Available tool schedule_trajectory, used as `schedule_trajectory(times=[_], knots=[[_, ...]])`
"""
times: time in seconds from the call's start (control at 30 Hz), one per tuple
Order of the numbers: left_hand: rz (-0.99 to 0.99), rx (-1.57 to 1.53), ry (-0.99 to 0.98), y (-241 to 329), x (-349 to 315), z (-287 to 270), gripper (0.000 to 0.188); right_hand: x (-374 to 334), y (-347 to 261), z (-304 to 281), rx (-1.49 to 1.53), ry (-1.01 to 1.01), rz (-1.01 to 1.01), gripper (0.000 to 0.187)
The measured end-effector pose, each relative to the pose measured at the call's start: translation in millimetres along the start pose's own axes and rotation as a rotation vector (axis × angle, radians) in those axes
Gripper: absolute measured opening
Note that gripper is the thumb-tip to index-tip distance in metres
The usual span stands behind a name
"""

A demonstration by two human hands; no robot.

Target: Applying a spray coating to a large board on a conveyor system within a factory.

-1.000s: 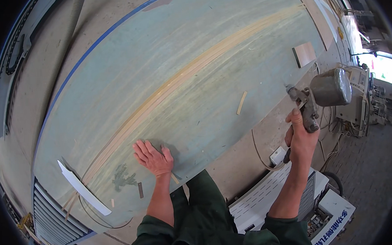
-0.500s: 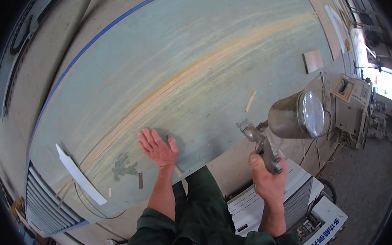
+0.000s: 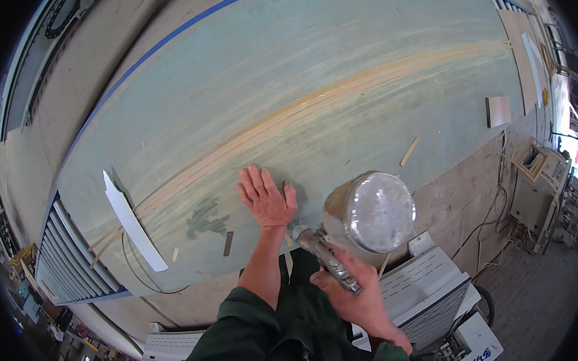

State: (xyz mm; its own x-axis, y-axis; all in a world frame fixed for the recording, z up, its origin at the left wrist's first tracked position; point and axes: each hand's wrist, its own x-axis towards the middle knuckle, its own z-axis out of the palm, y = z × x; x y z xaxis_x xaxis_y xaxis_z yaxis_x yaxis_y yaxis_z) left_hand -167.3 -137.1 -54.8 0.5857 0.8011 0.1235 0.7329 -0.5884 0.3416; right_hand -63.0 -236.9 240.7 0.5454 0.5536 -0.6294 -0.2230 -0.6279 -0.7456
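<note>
A wide pale green tabletop [image 3: 243,84] is lying under the fingers of the left hand [image 3: 265,198], which are resting flat and spread apart on its near edge. A long tan stripe [image 3: 337,95] is running across it, just beyond those fingers. A white strip [image 3: 131,223] is lying well to their left. The right hand [image 3: 352,296] is gripping a spray gun [image 3: 345,233], its fingers clamped around the handle, the shiny metal cup just right of the left hand. A small wood sliver [image 3: 409,151] is lying beyond the cup.
</note>
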Motion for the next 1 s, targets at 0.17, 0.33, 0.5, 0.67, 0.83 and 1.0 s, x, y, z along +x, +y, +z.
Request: schedule_trajectory(times=[0.17, 0.33, 0.5, 0.67, 0.83, 1.0], knots=[[0.004, 0.003, 0.002, 1, 1, -1, 0.071, 2, 0, -3, -0.01, 0.018, -0.032, 0.046], [-0.01, 0.004, -0.013, 3, 1, -1, 0.071, 6, 2, -31, 0.031, 0.156, 0.128, 0.048], [0.007, 0.025, -0.01, 3, 2, -2, 0.071, 13, 13, -53, 0.13, 0.353, 0.062, 0.024], [0.016, 0.017, -0.026, 4, 2, -2, 0.071, 20, 23, -81, 0.097, 0.486, 0.079, 0.027], [0.029, 0.038, -0.031, 4, 2, -3, 0.071, 31, 21, -112, 0.113, 0.595, 0.051, 0.03], [0.03, 0.046, -0.051, 5, 2, -4, 0.072, 44, 13, -148, 0.085, 0.689, 0.051, 0.031]])
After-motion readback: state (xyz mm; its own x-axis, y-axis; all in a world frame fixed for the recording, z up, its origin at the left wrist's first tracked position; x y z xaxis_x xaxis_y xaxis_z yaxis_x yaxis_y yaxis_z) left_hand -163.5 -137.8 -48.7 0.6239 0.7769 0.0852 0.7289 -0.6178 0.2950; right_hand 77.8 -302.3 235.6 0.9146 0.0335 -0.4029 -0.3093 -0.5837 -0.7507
